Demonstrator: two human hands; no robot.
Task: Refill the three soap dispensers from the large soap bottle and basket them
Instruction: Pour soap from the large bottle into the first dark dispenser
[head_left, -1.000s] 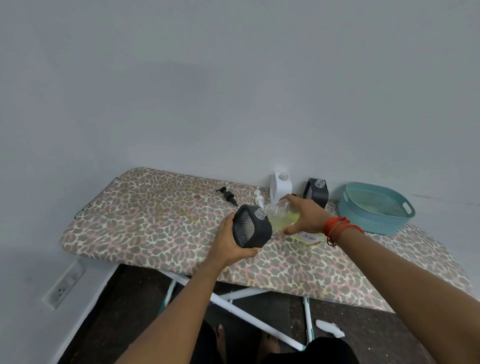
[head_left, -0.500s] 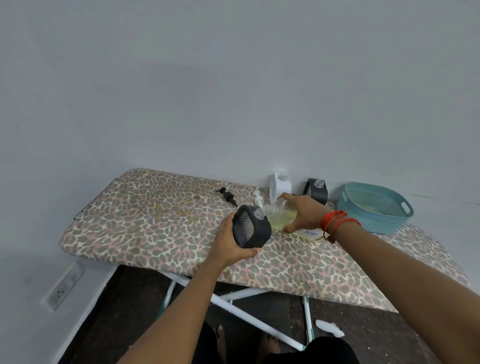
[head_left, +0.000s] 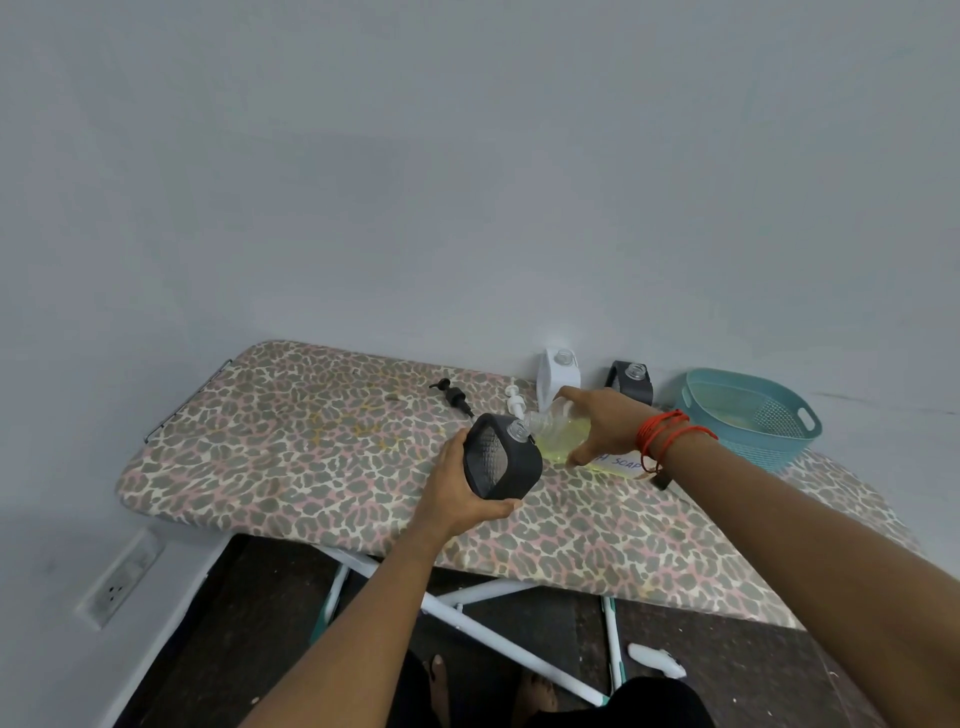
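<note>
Black plastic with a ribbed clear face, one soap dispenser sits tilted in the left grip. The fingers and thumb are wrapped round its left side and underside, and it is held just above the leopard-print ironing board. Its open clear neck points up and to the right.

Just right of it, the right grip is curled over the large soap bottle, which is tipped almost flat. The bottle's mouth is at the dispenser's neck, though I cannot tell if the two touch. Yellow-green soap pools in the bottle, and a white label reading "SOAP" shows below the wrist with its red threads.

Beyond the left grip, a white pump head and, further left, a black pump head lie on the board. Beyond the right grip, a white dispenser and a second black dispenser stand upright with open necks near the wall. Far to the right grip's right, the teal basket rests on the board.
</note>
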